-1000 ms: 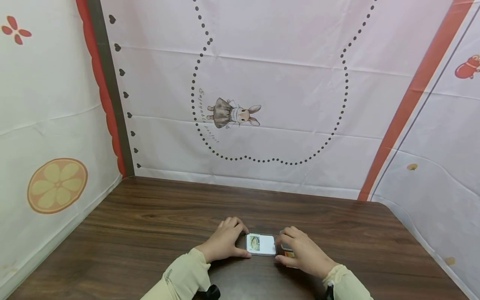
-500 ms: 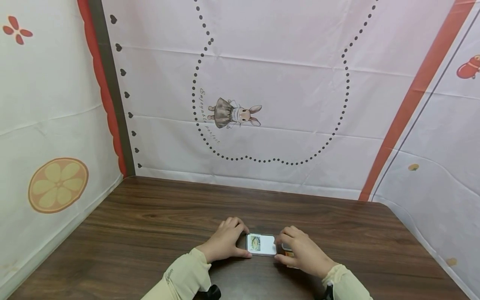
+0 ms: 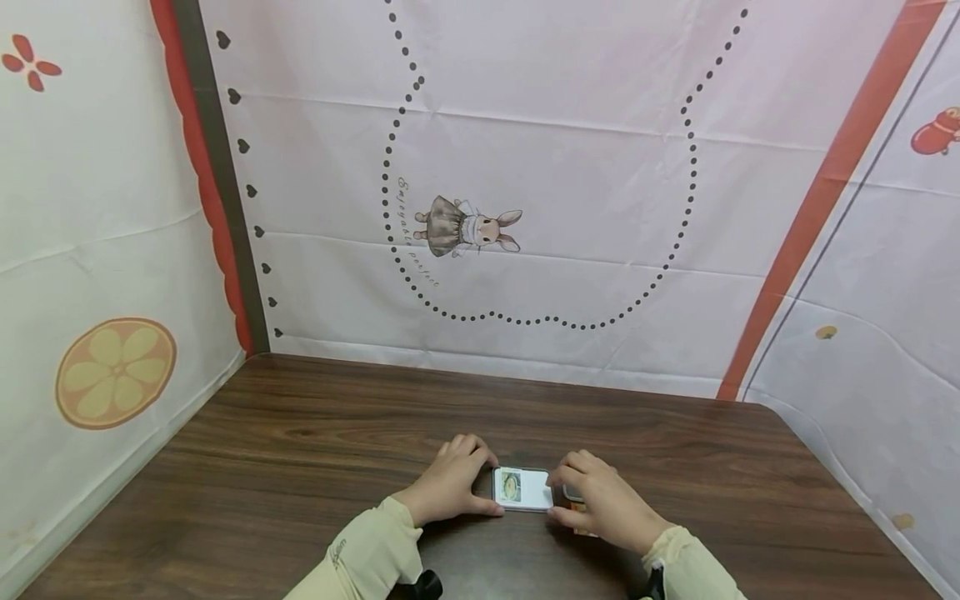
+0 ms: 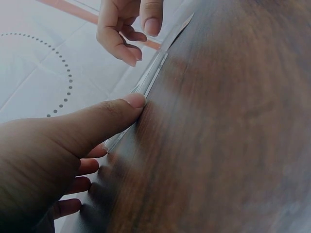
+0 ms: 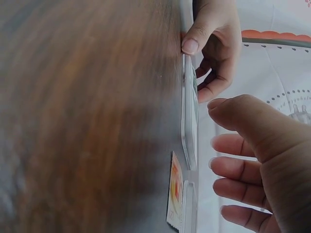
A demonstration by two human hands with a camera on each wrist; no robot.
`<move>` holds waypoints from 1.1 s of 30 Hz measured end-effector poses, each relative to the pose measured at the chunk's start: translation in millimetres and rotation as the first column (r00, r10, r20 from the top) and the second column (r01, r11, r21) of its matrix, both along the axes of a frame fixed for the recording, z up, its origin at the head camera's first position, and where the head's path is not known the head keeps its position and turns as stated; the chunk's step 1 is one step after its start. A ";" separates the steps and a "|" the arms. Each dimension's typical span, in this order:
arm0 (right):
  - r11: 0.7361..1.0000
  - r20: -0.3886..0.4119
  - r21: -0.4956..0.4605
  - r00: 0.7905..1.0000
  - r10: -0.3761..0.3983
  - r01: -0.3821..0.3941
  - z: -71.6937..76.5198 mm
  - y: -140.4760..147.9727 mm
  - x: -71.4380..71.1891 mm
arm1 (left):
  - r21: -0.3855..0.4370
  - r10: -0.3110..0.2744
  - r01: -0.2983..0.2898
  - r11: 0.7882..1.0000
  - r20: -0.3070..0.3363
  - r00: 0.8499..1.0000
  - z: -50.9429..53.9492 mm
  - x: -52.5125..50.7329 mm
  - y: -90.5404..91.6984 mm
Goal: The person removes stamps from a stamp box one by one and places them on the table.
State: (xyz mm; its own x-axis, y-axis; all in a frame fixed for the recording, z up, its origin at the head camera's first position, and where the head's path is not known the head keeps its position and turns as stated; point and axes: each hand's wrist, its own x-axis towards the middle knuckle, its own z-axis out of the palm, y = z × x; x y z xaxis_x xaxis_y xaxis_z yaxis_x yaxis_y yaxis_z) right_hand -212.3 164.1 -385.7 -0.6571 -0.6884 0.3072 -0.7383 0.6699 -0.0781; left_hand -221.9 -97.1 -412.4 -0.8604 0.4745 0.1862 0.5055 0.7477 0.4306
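Observation:
A flat white card with a small picture on its left part (image 3: 536, 490) lies in a shallow clear case (image 4: 154, 73) on the table. My left hand (image 3: 448, 482) holds the case's left end, thumb on the near edge and fingers at the far edge. My right hand (image 3: 609, 503) is just off its right end, fingers loosely bent, apart from the case in the right wrist view. Under and beside that hand lie an orange-printed card (image 5: 175, 194) and a second clear-edged flat case (image 5: 189, 208), both partly hidden by the hand in the head view.
The dark wooden table (image 3: 360, 417) stretches away on all sides of the hands. Printed cloth walls (image 3: 585, 208) rise behind it and at both sides. A black wrist device (image 3: 424, 585) shows at the left sleeve.

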 end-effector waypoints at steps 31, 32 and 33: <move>1.000 0.021 -0.004 1.000 -0.015 0.015 -0.9 -8.0 -4.4 | -0.003 0.009 -0.009 1.000 -0.005 1.000 -2.7 -1.4 -0.4; 1.000 0.023 -0.003 1.000 -0.017 0.017 -1.2 -8.3 -4.4 | -0.005 0.007 -0.007 1.000 -0.010 1.000 -3.1 -1.4 -0.4; 1.000 0.023 -0.002 1.000 -0.018 0.018 -1.3 -8.7 -4.4 | -0.008 0.008 -0.009 1.000 -0.012 1.000 -3.3 -1.3 -0.4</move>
